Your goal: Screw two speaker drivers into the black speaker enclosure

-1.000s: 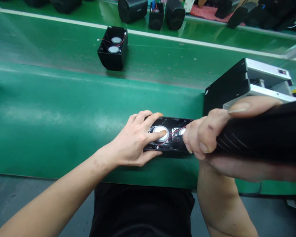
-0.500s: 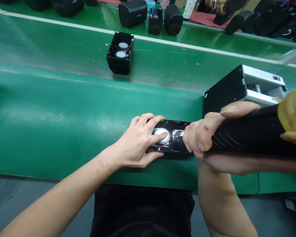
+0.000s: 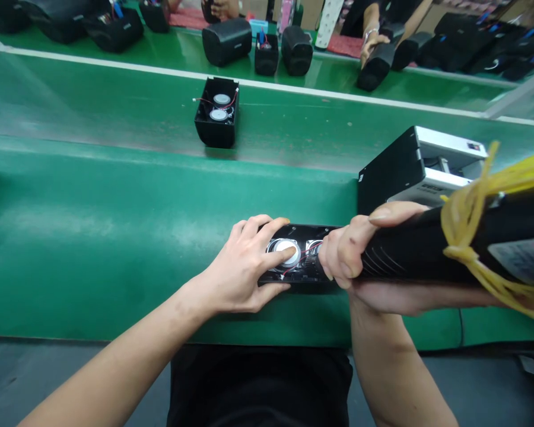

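Observation:
My left hand grips the open black speaker housing, its fingers over the far and near edges and one finger on a round white-backed speaker driver. Red and black wires cross the inside. In my right hand is a thick black electric screwdriver, held over the right end of the housing with the fingers wrapped round its barrel. A yellow tie is knotted around the tool. My right hand and the screwdriver hide its tip and the housing's right end.
Another open speaker housing with two drivers stands farther back. At the right is a black and silver machine. Beyond the white strip are several black speakers, and a co-worker's hand holds one.
The view has shifted slightly, so the bench appears lower. Both hands keep their holds on the housing and screwdriver. Co-workers' hands have come into view at the back.

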The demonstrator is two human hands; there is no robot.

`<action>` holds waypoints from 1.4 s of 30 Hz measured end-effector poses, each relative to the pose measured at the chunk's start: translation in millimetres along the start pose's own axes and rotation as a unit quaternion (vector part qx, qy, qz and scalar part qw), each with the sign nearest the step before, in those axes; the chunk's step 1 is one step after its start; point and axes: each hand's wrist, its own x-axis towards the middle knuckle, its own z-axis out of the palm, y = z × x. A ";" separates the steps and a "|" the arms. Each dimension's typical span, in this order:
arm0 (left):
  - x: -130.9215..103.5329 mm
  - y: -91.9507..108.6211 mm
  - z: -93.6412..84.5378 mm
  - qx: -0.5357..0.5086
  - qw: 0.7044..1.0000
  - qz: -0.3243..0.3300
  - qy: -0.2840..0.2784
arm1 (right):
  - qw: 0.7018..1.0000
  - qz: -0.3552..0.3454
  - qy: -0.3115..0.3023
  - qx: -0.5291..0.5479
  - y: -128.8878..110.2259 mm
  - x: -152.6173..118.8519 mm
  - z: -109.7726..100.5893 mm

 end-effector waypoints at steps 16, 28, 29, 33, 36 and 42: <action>-23.1 -23.4 8.0 -0.056 0.998 -0.038 0.014 | 0.918 -0.249 0.203 -0.233 -122.3 50.1 -96.2; -20.7 -20.6 24.8 -0.094 0.993 -0.035 0.056 | 0.900 -0.205 0.255 -0.289 -92.7 51.1 -134.4; -21.3 -21.4 25.6 -0.094 0.993 -0.037 0.057 | 0.902 -0.200 0.254 -0.286 -92.1 50.3 -135.7; -22.3 -21.8 27.8 -0.096 0.992 -0.046 0.063 | 0.906 -0.185 0.249 -0.286 -90.9 49.0 -137.9; -22.6 -21.2 28.9 -0.099 0.991 -0.058 0.064 | 0.907 -0.190 0.241 -0.288 -91.3 47.1 -137.0; -26.4 -23.7 31.5 -0.121 0.989 -0.064 0.060 | 0.911 -0.163 0.251 -0.285 -96.5 35.4 -130.2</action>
